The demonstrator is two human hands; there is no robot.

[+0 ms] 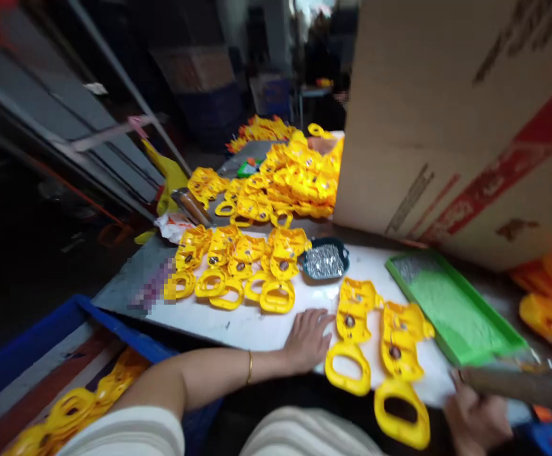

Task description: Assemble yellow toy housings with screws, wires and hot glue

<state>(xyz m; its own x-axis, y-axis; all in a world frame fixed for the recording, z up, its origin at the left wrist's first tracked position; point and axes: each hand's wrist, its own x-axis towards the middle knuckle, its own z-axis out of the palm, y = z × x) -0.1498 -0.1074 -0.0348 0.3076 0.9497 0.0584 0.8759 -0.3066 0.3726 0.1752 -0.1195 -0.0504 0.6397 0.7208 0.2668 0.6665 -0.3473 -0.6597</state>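
My left hand [308, 341] rests on the white table top, fingers extended, beside a yellow plastic shell with a ring-shaped handle [352, 310]. Its fingertips are close to the shell's left edge; whether they touch it I cannot tell. A second yellow shell with a handle [402, 342] lies just to the right. At the lower right, my right hand [480, 415] is closed around a brownish cylindrical tool [508, 383], blurred by motion. Several more yellow shells [240, 256] stand in a row left of a dark dish of small metal pieces [324, 261].
A green tray [466, 310] with small metal pieces at its far end lies on the right. Behind it rises a large cardboard box [447, 126]. Yellow parts pile up [299, 174] farther back. A blue crate [33, 348] holding yellow parts stands at the lower left.
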